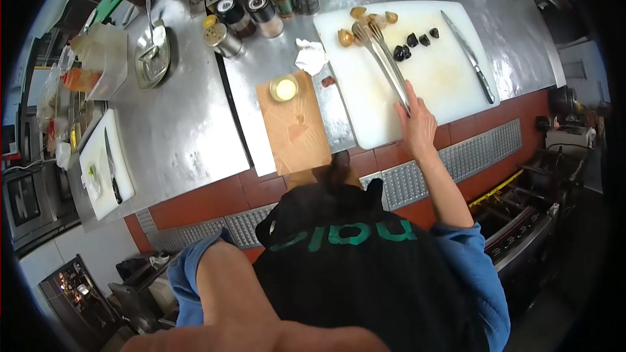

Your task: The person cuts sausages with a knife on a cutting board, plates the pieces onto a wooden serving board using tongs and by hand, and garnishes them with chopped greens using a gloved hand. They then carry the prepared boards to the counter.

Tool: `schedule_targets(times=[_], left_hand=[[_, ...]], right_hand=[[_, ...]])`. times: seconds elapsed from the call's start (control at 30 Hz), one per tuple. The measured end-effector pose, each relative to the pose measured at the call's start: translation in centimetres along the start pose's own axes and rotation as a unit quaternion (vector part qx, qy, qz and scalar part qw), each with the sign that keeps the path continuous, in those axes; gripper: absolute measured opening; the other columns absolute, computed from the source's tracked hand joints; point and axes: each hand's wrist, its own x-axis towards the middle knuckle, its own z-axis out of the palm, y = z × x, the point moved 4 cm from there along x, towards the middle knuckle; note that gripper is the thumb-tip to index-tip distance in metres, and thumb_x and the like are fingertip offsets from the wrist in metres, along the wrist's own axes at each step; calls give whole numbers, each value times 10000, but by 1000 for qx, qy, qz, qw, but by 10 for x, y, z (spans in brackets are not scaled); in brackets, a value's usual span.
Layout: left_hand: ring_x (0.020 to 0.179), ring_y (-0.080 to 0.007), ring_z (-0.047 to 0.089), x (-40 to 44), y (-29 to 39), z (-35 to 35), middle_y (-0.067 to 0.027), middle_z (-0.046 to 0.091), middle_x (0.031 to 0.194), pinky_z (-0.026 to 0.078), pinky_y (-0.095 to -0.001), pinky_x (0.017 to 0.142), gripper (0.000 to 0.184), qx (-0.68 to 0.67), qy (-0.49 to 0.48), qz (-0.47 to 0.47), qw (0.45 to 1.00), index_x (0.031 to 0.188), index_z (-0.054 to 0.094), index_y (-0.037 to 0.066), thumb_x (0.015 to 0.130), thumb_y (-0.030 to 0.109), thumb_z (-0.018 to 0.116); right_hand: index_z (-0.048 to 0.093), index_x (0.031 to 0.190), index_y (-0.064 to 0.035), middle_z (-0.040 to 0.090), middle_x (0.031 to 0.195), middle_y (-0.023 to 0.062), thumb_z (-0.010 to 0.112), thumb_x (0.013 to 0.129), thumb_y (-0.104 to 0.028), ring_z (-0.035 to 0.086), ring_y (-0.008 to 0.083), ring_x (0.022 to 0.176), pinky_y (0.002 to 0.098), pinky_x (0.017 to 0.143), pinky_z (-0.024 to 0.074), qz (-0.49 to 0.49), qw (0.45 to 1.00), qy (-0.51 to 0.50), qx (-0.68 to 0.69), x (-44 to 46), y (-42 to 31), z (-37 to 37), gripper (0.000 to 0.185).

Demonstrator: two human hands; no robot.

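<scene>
My right hand (419,125) is closed round the handle end of a pair of metal tongs (383,68). The tongs' tips reach several golden-brown food pieces (345,38) at the far left of a white cutting board (385,124); whether a piece is gripped is unclear. Several glossy black pieces (411,40) lie right of the tongs. A knife (468,55) rests along the board's right side. My left hand (261,339) is raised very close to the camera at the bottom, its fingers mostly cut off.
Left of the board, a small bowl of something pale yellow (284,88) sits on brown paper (297,137), near a crumpled white napkin (311,57). Spice jars (266,16) stand behind. Further left are an oval metal dish (153,65) and a second board (104,182) with a knife.
</scene>
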Motion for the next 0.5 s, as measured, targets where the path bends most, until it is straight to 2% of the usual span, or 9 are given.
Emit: schedule_targets(times=[0.13, 0.23, 0.4, 0.5], left_hand=[[801, -366, 575, 1, 2, -2, -232, 508, 982, 532, -451, 741, 385, -8, -9, -31, 999, 954, 505, -77, 692, 193, 583], [803, -364, 574, -2, -6, -2, -231, 504, 983, 533, -447, 736, 400, -6, -12, -43, 999, 956, 503, -81, 687, 202, 589], [807, -360, 574, -19, -25, -5, -228, 498, 984, 535, -442, 727, 425, 4, -23, -74, 997, 960, 500, -88, 679, 215, 599], [809, -358, 573, -36, -37, 15, -226, 495, 985, 535, -438, 722, 440, 56, -117, -158, 979, 962, 498, -92, 674, 223, 605]], right_hand=[[407, 1367, -190, 597, 774, 122, 653, 829, -210, 604, 300, 651, 401, 585, 476, -12, 1000, 2, -20, 3, 5, 0, 592], [406, 1368, -201, 609, 787, 124, 658, 824, -209, 615, 307, 680, 400, 600, 479, -6, 1000, 12, 28, -4, 0, -13, 600], [409, 1365, -202, 615, 794, 137, 658, 823, -211, 618, 325, 689, 419, 602, 477, 5, 1000, 13, 7, -6, -16, -7, 596], [418, 1359, -219, 622, 815, 145, 656, 822, -211, 623, 331, 710, 425, 621, 482, 36, 999, -5, -32, 0, -27, -4, 587]])
